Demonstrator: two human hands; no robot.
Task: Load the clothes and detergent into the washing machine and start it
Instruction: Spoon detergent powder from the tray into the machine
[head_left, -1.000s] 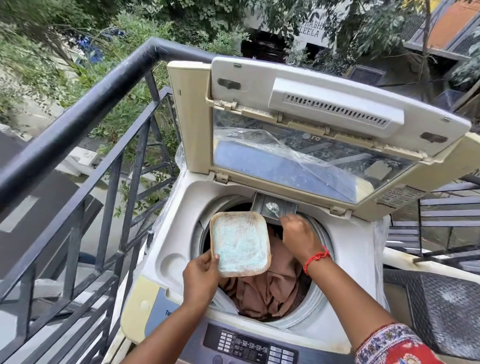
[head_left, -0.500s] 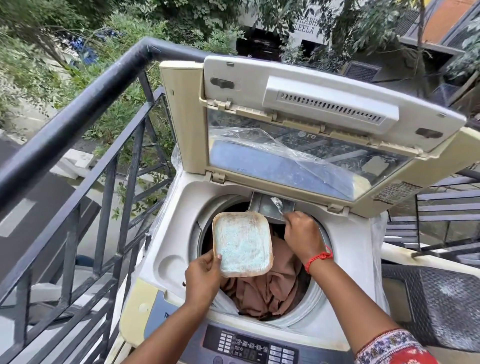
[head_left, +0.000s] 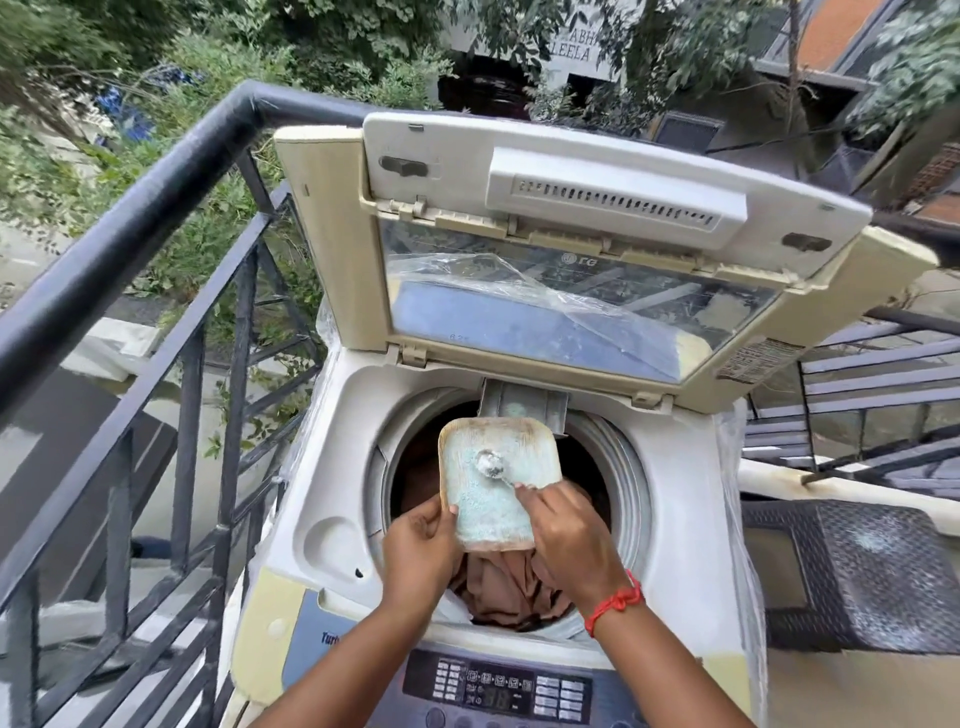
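Observation:
A top-loading washing machine (head_left: 685, 483) stands with its lid (head_left: 597, 249) raised. Brown clothes (head_left: 504, 587) lie in the drum. My left hand (head_left: 421, 551) holds a square plate (head_left: 493, 499) covered with pale blue detergent powder over the drum opening. My right hand (head_left: 571, 535) grips a small spoon (head_left: 491, 464), whose bowl rests on the plate with white powder in it. Behind the plate, the grey detergent tray (head_left: 524, 402) sticks out from the machine's back rim. The control panel (head_left: 498, 686) is at the front edge.
A black metal railing (head_left: 156, 197) runs along the left, close to the machine. Clear plastic wrap (head_left: 519, 291) hangs on the lid's window. A dark woven chair seat (head_left: 872, 577) stands at the right, with stair rails behind it.
My right hand has drawn the spoon back from the detergent tray down onto the plate. My left hand has kept the plate over the drum, a little nearer to me.

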